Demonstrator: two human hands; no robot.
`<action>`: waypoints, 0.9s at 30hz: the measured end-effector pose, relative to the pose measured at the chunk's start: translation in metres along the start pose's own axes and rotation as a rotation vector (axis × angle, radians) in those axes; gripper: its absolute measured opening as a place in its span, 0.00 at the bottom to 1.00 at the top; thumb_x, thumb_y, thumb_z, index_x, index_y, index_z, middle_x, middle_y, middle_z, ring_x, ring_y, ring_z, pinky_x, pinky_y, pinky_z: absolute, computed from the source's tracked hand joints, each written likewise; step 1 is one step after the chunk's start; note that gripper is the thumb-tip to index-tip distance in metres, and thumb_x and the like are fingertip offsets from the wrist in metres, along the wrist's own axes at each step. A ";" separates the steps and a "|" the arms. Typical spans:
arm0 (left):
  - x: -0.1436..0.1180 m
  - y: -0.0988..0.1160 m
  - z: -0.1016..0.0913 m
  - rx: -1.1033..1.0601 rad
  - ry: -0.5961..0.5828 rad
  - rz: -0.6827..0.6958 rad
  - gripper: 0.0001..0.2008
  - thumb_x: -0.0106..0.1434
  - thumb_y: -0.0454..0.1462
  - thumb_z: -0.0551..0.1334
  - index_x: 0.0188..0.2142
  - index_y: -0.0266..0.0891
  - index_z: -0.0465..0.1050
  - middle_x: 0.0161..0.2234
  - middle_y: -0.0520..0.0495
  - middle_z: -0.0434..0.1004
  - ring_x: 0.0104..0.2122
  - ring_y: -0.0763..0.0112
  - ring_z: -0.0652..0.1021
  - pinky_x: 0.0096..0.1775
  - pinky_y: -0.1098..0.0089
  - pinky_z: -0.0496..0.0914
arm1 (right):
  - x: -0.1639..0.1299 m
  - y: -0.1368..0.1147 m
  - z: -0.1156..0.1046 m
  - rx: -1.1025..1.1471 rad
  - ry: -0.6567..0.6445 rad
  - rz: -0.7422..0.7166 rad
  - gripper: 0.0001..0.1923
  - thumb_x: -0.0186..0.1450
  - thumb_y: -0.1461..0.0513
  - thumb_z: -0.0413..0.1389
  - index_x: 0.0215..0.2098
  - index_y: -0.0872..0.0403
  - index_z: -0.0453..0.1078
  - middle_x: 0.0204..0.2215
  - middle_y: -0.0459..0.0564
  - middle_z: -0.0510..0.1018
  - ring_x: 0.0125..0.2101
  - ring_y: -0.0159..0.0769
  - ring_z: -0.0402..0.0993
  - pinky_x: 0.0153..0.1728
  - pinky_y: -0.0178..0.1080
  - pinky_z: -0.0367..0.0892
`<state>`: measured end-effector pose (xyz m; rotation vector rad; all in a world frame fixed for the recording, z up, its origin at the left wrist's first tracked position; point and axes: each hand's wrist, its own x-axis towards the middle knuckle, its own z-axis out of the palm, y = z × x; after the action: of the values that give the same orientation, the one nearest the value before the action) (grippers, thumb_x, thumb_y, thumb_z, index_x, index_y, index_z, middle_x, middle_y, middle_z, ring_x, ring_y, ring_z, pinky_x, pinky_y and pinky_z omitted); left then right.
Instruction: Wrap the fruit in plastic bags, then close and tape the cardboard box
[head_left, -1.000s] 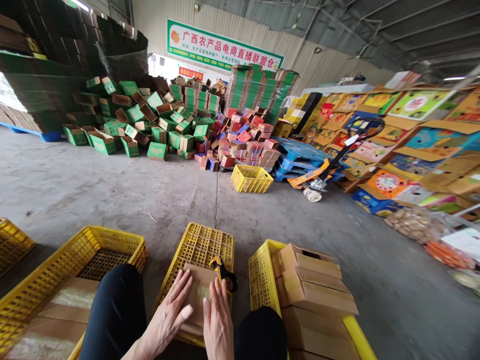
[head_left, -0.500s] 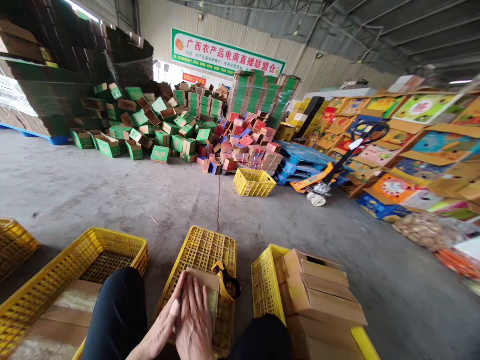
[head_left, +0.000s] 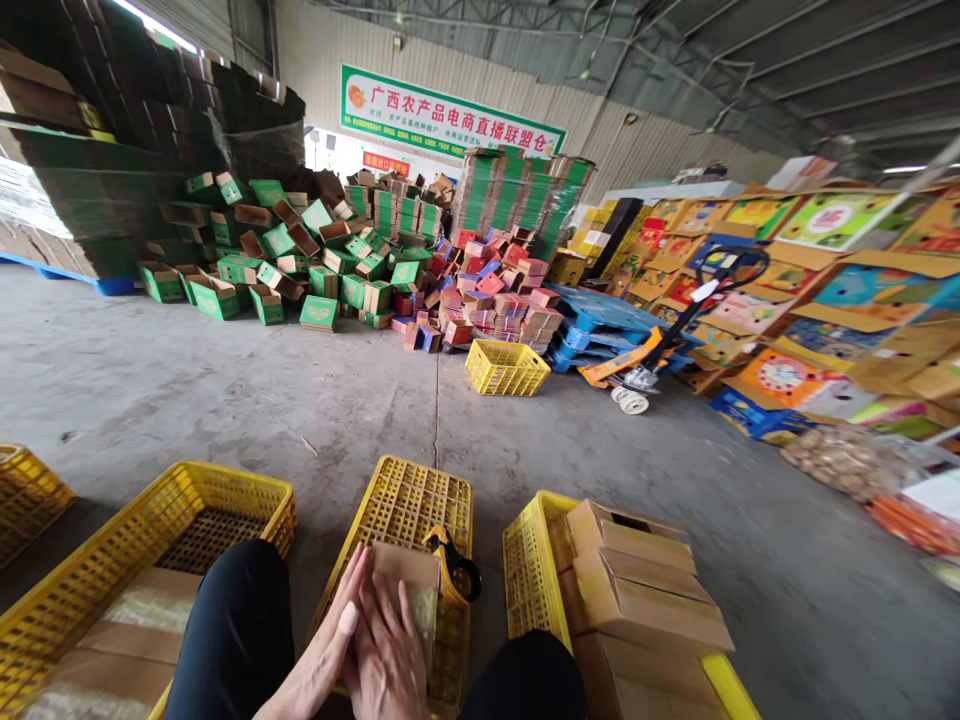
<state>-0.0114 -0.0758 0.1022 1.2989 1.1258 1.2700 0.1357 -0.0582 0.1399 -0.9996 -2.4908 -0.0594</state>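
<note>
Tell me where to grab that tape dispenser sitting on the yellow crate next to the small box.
Probably best to take the tape dispenser by its black looped handle, coming in from the right and above. The handle sticks out toward the right edge of the upturned yellow crate, while its left side is crowded by the small cardboard box that the left hand and right hand press on.

Both hands, left hand (head_left: 330, 645) and right hand (head_left: 390, 655), press a flat brown cardboard box (head_left: 409, 585) on an upturned yellow plastic crate (head_left: 409, 495).
</note>
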 end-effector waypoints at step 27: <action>-0.008 -0.005 0.002 0.952 -0.165 0.545 0.44 0.70 0.60 0.54 0.76 0.45 0.43 0.73 0.42 0.56 0.70 0.54 0.62 0.66 0.58 0.66 | -0.085 0.043 -0.004 0.050 0.174 0.109 0.32 0.75 0.64 0.49 0.76 0.52 0.51 0.66 0.53 0.71 0.65 0.46 0.68 0.60 0.42 0.74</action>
<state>-0.0096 -0.0833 0.0965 2.5002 1.3608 0.9536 0.2198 -0.0826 0.1015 -1.0605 -2.2667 -0.0482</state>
